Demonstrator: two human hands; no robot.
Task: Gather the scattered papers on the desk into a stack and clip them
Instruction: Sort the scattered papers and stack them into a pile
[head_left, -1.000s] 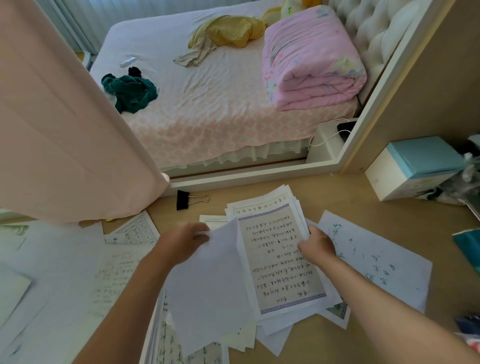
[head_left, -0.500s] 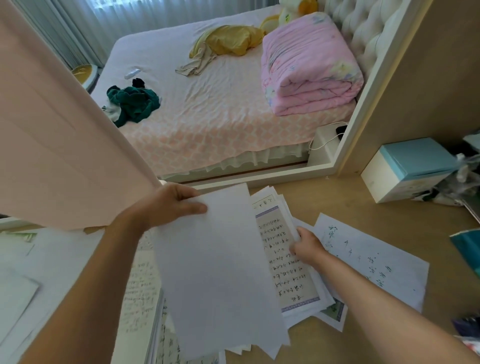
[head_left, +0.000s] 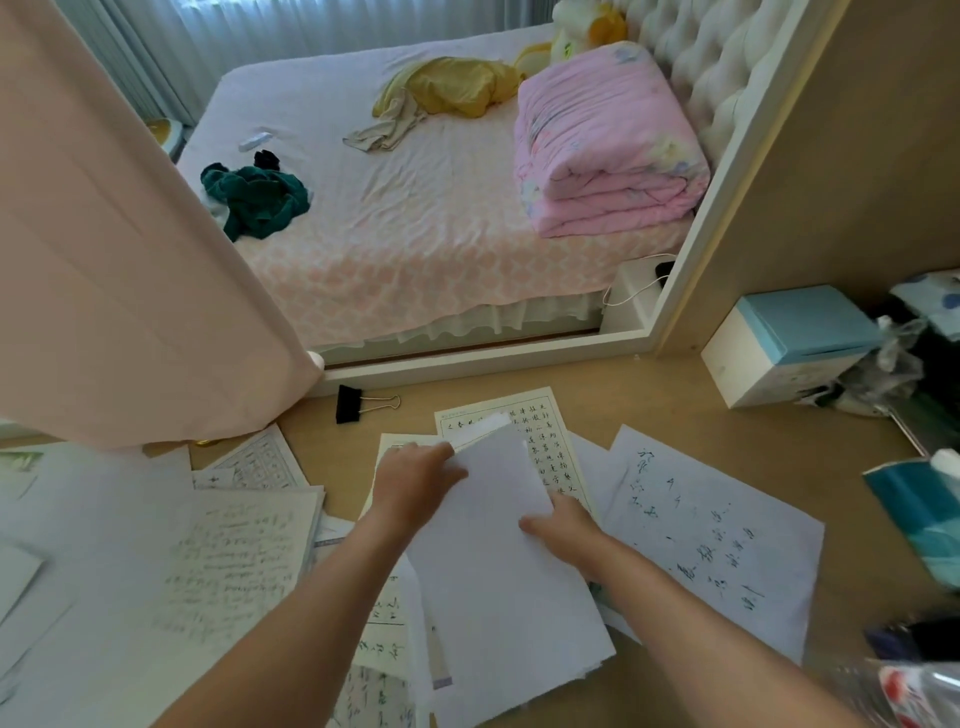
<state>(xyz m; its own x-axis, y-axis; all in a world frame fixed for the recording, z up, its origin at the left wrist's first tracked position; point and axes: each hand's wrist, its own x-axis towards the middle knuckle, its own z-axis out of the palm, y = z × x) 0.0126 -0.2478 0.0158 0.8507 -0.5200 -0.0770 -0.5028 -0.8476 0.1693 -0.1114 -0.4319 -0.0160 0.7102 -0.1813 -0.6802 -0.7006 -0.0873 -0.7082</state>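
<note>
Stack (head_left: 498, 613) in progress sits mid-desk, near front edge, w/ a blank sheet (head_left: 493, 545) now lying flat on top. Half a sec ago that sheet was up in the air in the left hand; now it's down and covers the bordered page that was showing before. Left hand (head_left: 415, 483) grips the sheet's top-left corner, fingers curled over the edge. Right hand (head_left: 563, 525) has gone from the pile's side onto the blank sheet's right edge: thumb on top, pinching it, other fingers hidden beneath.

So one more paper is in the pile, but edges are ragged, esp. along the bottom, where corners stick out at diff angles. Squaring up not done yet.

Still loose: grid calligraphy page (head_left: 540, 431) poking out behind the pile, big ink-scribbled sheet (head_left: 717, 535) just right of it, partly tucked under, and handwritten pages (head_left: 244, 561) well off to the left. Several papers to go, so approx midway through gathering.

Binder clip (head_left: 358, 404) lies untouched on the desk (head_left: 675, 395), behind the pile near the pink curtain (head_left: 130, 260). Clipping comes last.

Bg: blue-lidded box (head_left: 795, 343) at right, bed (head_left: 415, 234) beyond the desk.
</note>
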